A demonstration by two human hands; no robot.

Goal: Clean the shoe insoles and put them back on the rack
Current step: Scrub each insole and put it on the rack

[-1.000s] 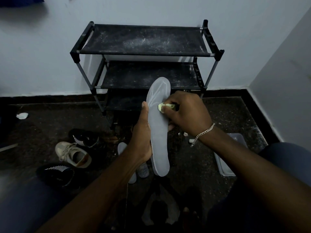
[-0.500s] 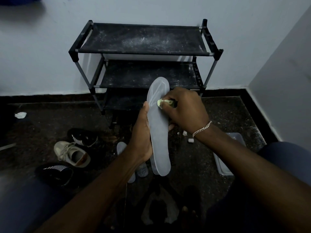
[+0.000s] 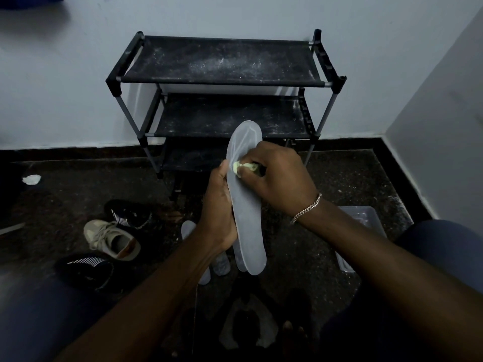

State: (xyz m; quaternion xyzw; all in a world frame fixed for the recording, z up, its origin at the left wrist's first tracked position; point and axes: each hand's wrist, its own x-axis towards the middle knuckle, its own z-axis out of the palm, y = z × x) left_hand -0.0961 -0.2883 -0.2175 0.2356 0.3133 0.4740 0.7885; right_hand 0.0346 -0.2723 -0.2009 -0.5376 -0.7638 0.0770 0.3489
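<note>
Now L hand grips insole, R hand pinches cloth.

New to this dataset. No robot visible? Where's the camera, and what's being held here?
No machine here: a person works with bare hands, filmed by one wide-angle camera worn on the head, looking forward and down. The left hand grips a grey insole upright; the right hand presses a small pale cloth against its upper part. Behind stands a black shoe rack with dusty shelves. On the dark floor lie a beige sneaker, two black shoes, more insoles and a clear plastic tray.
</note>
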